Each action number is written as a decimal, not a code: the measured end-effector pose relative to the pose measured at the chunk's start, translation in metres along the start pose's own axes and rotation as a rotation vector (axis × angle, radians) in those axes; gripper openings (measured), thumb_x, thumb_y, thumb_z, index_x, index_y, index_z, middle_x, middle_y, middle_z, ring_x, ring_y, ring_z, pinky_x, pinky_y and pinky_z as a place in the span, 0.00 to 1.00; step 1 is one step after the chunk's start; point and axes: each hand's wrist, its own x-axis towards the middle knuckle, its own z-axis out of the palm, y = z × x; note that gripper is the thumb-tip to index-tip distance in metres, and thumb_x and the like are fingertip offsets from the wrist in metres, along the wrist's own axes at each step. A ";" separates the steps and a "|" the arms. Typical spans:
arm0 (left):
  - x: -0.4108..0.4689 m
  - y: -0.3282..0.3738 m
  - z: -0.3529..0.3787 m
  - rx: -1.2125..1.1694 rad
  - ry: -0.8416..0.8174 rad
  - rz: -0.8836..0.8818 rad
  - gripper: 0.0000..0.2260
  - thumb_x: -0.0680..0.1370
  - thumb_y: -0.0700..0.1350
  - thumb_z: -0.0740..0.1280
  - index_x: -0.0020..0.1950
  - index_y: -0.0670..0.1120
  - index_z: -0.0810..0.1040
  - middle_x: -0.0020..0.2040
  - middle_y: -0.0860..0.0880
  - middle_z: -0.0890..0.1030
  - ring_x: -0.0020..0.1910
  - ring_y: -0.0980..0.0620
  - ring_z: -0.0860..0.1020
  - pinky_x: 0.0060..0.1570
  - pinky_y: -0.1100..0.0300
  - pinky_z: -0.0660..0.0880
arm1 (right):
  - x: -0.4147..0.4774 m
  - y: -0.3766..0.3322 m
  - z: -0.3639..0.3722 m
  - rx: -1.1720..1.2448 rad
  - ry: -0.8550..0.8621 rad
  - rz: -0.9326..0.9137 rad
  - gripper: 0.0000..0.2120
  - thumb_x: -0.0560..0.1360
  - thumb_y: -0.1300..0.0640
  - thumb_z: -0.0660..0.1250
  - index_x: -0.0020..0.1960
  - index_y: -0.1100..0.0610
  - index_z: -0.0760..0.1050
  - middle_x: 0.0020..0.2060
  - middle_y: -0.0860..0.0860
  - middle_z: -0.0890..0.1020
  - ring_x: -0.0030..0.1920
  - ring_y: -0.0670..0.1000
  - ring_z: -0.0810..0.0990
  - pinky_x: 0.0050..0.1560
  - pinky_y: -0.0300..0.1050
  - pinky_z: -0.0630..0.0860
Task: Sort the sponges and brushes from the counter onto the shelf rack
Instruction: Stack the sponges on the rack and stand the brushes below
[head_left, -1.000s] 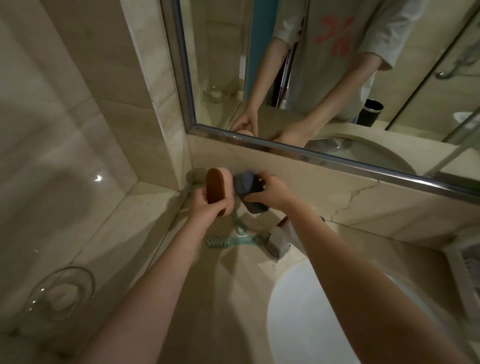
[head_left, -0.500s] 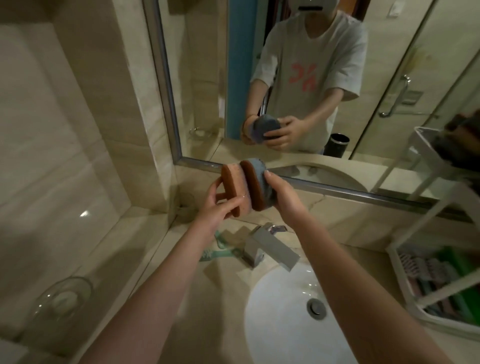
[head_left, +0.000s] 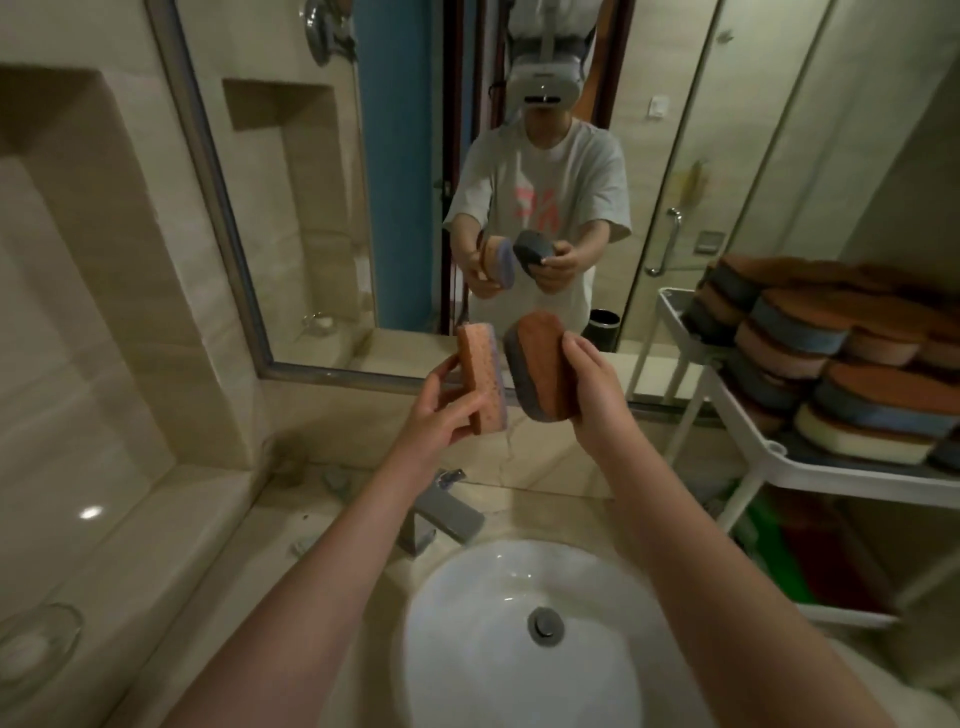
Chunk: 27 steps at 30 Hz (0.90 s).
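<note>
My left hand (head_left: 441, 415) grips a pink-orange sponge with a purple backing (head_left: 483, 379), held upright in front of the mirror. Just to its right, my right hand (head_left: 597, 389) holds a brown sponge with a grey backing (head_left: 537, 371), also on edge. The two sponges are a small gap apart, above the faucet. At the right stands the white shelf rack (head_left: 841, 475), its upper tray piled with several sponges (head_left: 852, 374) in brown, blue and cream.
Below my arms lies the white sink basin (head_left: 519, 639) with a grey faucet (head_left: 447, 514). The mirror (head_left: 519, 156) fills the wall ahead. A glass soap dish (head_left: 36, 644) sits on the counter at lower left. Green items show blurred on the rack's lower shelf.
Both hands lifted the sponges up from the counter and moved them rightward. The view has risen and turned right, bringing the rack's sponge-filled tray into sight. The sponges were pressed together, now slightly apart.
</note>
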 end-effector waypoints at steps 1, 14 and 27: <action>-0.003 0.002 0.015 0.007 -0.023 0.008 0.21 0.77 0.42 0.65 0.66 0.57 0.65 0.59 0.49 0.76 0.56 0.51 0.77 0.45 0.60 0.77 | -0.003 -0.004 -0.009 -0.011 0.005 0.002 0.13 0.80 0.46 0.59 0.60 0.52 0.73 0.56 0.54 0.77 0.56 0.55 0.77 0.51 0.50 0.76; -0.028 0.017 0.184 0.001 -0.174 0.119 0.21 0.77 0.41 0.65 0.67 0.56 0.65 0.55 0.52 0.78 0.55 0.51 0.78 0.42 0.63 0.78 | -0.047 -0.068 -0.143 -0.079 -0.032 -0.209 0.20 0.79 0.47 0.61 0.66 0.56 0.74 0.58 0.55 0.81 0.58 0.54 0.80 0.58 0.49 0.77; -0.015 0.021 0.293 0.263 -0.149 0.214 0.24 0.75 0.47 0.69 0.69 0.53 0.64 0.66 0.50 0.71 0.63 0.52 0.71 0.61 0.50 0.74 | -0.072 -0.118 -0.283 -0.362 0.202 -0.451 0.22 0.73 0.51 0.71 0.64 0.49 0.68 0.57 0.45 0.75 0.57 0.46 0.75 0.53 0.43 0.78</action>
